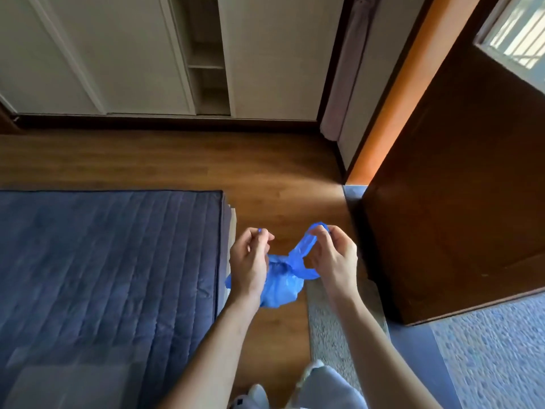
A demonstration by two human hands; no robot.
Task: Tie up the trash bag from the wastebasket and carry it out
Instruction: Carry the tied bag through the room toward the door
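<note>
A small blue plastic trash bag (280,286) hangs in the air between my two hands, its body bunched below a twisted neck. My left hand (249,261) pinches one blue handle end at its fingertips. My right hand (334,255) pinches the other handle, which loops up from the neck to my fingers. Both hands are level, about a hand's width apart, above the wooden floor. No wastebasket is in view.
A bed with a dark blue quilt (103,276) fills the left. A brown wooden door (460,202) stands open at the right, with grey-blue speckled flooring (495,349) beyond it. A grey mat (333,329) lies under my right arm. White wardrobe doors (147,54) line the far wall.
</note>
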